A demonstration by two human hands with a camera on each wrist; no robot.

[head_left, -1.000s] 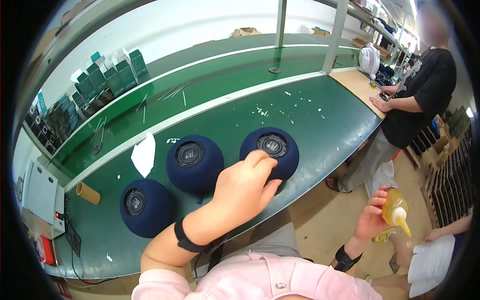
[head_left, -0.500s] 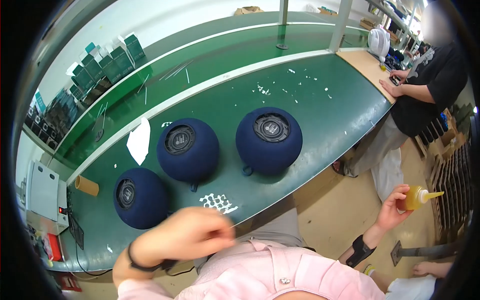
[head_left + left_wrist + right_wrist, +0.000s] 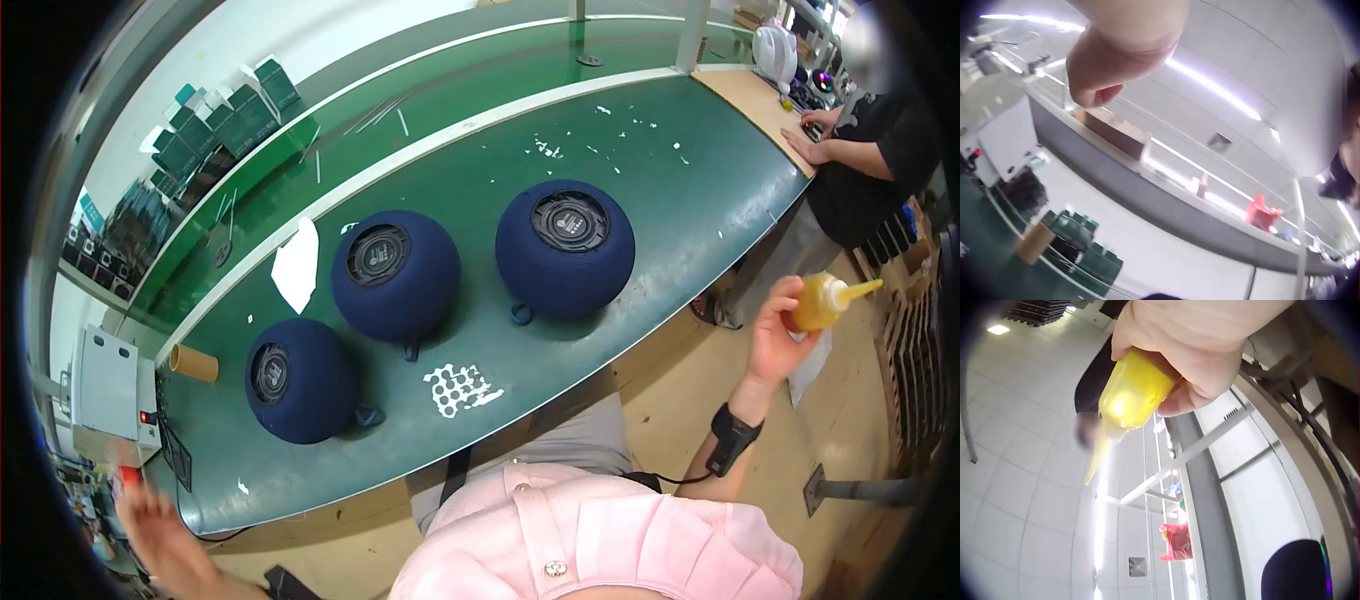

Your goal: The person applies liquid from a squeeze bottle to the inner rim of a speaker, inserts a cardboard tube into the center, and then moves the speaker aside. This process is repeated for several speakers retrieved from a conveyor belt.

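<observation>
In the head view my right hand (image 3: 780, 335) grips a squeeze bottle (image 3: 818, 303) of yellow liquid, its pointed nozzle aimed right; the right wrist view shows the fingers wrapped round the bottle (image 3: 1136, 390). My left hand (image 3: 165, 535), blurred, is off the table's left end near a red object (image 3: 130, 477), with nothing seen in its fingers. Three round navy fabric-covered speakers stand on the green table: a right one (image 3: 565, 270), a middle one (image 3: 400, 290) and a left one (image 3: 315, 390). Each has a black recessed disc facing up or leftward. Loops hang from their sides.
A white perforated sheet (image 3: 460, 390) lies near the front edge, a white paper piece (image 3: 296, 268) behind the speakers. A cardboard tube (image 3: 194, 363) stands by a grey machine (image 3: 112, 385). Green boxes (image 3: 235, 110) line the back. Another person (image 3: 870, 160) works at right.
My left hand has left the right speaker and swung across the front to the table's left end. The right hand has risen with the bottle, whose nozzle turned from downward to rightward.
</observation>
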